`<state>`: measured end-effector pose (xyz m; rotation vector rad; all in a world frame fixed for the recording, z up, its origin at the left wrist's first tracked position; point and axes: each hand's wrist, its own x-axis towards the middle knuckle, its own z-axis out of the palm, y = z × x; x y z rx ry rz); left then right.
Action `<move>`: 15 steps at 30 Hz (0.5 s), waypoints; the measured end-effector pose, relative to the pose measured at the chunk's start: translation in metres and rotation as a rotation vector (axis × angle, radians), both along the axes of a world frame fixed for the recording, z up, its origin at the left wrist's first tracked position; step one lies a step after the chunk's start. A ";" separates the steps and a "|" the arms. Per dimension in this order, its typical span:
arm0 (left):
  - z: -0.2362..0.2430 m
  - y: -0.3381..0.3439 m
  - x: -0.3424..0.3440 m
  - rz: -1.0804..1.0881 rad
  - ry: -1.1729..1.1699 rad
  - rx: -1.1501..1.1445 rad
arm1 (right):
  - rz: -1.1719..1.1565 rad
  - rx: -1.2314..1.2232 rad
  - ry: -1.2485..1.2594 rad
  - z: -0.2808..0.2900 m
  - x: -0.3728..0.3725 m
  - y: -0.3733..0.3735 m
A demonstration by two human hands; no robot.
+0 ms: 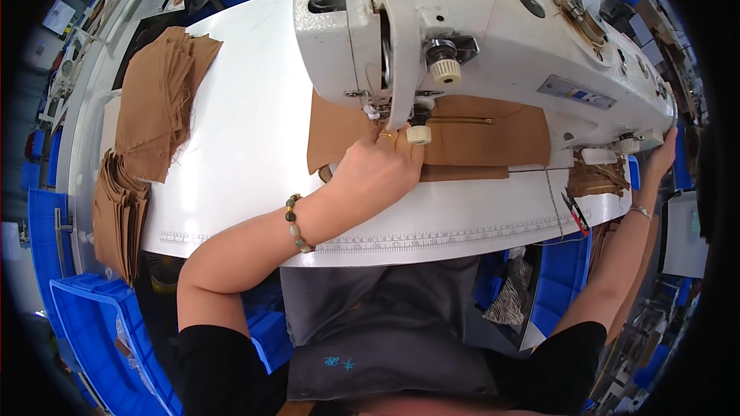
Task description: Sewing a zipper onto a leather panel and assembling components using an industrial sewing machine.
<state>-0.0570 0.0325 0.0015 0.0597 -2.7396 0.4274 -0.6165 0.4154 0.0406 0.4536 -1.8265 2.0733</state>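
The white sewing machine [501, 23] stands over a brown fabric piece [493, 146] with a brass-coloured zipper [455, 120] lying along it. My left hand [374, 173] is at the needle area, its bent fingers closed together and pressing on the fabric just below the presser foot; the fingertips are partly hidden by the machine. At the far right, my right hand [660, 156] grips the machine's handwheel [670, 117], seen edge-on.
Two brown fabric stacks [158, 100] [116, 216] lie at the table's left. Red-handled snips [578, 216] and a pile of zippers [597, 179] sit at the right, near a printed scale [231, 237] along the front edge. Blue bins [112, 323] surround the table.
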 end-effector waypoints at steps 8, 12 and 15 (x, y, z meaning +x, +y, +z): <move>0.002 0.003 -0.017 0.133 -0.200 0.143 | -0.097 0.521 0.831 0.086 0.195 -0.069; 0.016 0.015 -0.011 0.012 0.112 0.170 | 1.109 0.753 0.978 0.032 0.366 -0.166; 0.026 0.018 -0.008 -0.027 0.214 0.164 | 1.322 1.014 0.994 -0.002 0.411 -0.225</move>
